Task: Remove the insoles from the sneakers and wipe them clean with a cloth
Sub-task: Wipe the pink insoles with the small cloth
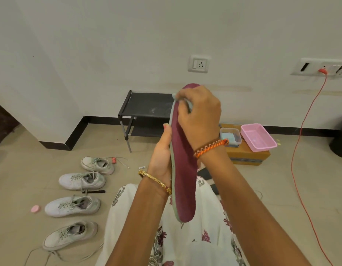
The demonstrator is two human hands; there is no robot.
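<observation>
While the left hand (162, 156) grips the upright maroon insole (182, 169) at its middle, fingers curled behind it, the right hand (199, 116) closes its fingers on a pale cloth (189, 104) pressed near the insole's top; four white sneakers (81, 181) lie on the floor, left of both hands

Maroon insole (183, 181); white sneakers (82, 181); pink tray (270, 140).

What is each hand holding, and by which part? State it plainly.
The left hand grips the maroon insole along its left edge, about mid-length. The right hand presses a pale cloth against the insole's upper end.
</observation>
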